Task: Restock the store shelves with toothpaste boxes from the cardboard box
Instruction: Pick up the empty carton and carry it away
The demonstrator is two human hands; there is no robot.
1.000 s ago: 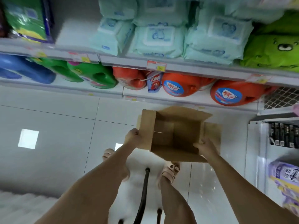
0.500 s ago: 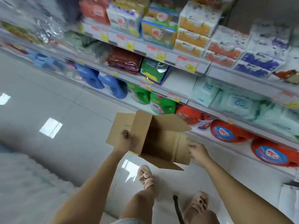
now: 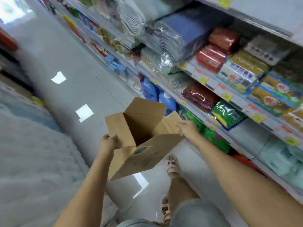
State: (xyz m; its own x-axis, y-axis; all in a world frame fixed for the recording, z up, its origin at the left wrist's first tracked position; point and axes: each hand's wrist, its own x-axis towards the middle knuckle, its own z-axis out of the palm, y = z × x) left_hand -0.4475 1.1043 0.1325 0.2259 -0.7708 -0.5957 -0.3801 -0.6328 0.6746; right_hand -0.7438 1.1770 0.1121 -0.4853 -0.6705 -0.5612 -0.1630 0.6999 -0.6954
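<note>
Since half a second ago the person has turned to face along the aisle, and the cardboard box [image 3: 141, 154] has tipped so its near flap hangs toward them. The left hand [image 3: 107, 142] curls round the left flap and the right hand [image 3: 187, 128] grips the edge of the right flap, so the box hangs open between the two hands, probably for carrying. No toothpaste boxes show in its dark inside. Beyond the right hand, the shelves [image 3: 213, 84] hold wrapped packs, not toothpaste.

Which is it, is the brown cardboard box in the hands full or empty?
Apparently empty: the brown cardboard box has open flaps, and only bare inner walls show; bottom shadowed.
</note>
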